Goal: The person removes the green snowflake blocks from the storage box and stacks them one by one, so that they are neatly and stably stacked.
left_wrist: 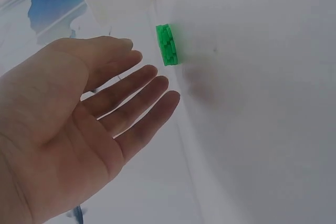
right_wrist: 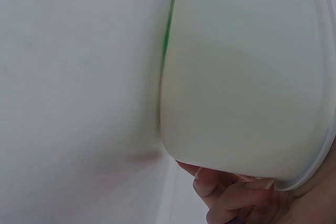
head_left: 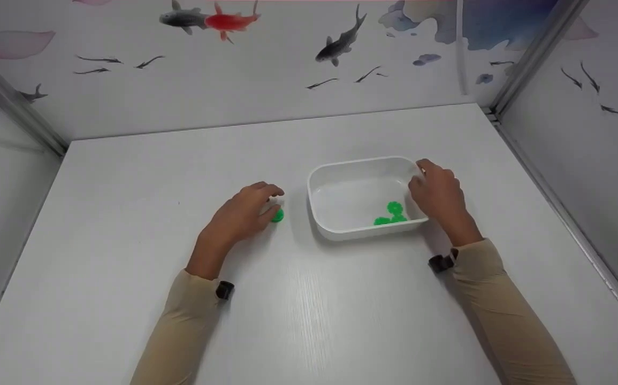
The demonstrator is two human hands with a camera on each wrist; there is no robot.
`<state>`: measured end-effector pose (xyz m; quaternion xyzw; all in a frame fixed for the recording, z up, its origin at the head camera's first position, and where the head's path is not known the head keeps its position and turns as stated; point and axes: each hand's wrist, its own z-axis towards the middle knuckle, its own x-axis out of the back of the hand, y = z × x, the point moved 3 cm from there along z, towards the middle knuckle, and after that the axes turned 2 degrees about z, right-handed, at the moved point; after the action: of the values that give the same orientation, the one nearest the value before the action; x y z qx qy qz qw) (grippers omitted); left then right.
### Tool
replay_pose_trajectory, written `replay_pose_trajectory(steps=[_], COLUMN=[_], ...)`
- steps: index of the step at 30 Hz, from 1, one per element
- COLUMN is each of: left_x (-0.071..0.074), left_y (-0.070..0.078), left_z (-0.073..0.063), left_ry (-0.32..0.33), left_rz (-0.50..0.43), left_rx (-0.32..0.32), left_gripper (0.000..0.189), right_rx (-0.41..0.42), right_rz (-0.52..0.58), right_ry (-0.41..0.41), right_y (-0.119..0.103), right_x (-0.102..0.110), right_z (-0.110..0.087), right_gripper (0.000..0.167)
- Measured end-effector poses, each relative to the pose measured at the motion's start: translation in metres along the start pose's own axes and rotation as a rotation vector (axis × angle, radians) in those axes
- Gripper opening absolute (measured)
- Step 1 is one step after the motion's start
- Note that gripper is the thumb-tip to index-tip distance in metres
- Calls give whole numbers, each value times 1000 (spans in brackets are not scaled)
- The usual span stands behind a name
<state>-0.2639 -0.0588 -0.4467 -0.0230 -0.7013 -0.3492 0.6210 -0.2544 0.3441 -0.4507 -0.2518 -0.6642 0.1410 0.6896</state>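
Observation:
My left hand (head_left: 242,213) hovers just over a small green round piece (head_left: 277,215) on the table, left of the white container (head_left: 335,233). In the left wrist view the fingers are loosely spread with no contact, and the green piece (left_wrist: 167,45) stands out as a thick, ridged disc beyond the fingertips. My right hand (head_left: 440,192) grips the right side of the container, its thumb over the rim. Curled fingers (right_wrist: 236,200) press against the container's outer wall (right_wrist: 241,87) in the right wrist view. Several green scalloped pieces (head_left: 395,208) lie inside, at the container's near right corner.
The white table (head_left: 287,310) extends around both arms, with a wall (head_left: 266,85) painted with fish along its back edge. Side panels in metal frames stand left and right. A small black device (head_left: 225,290) is strapped at each sleeve cuff.

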Motion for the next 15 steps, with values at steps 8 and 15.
replay_pose_trajectory(steps=[8,15], left_x=[8,15], left_y=[3,10], left_z=[-1,-2], left_ry=[75,166], left_rz=[-4,14], left_rx=[6,-22], left_gripper=[38,36], right_rx=[-13,-17], right_rz=[-5,-3], right_ry=[-4,-13], right_y=[0,0], right_x=[-1,-1], right_z=[1,1], right_gripper=[49,49])
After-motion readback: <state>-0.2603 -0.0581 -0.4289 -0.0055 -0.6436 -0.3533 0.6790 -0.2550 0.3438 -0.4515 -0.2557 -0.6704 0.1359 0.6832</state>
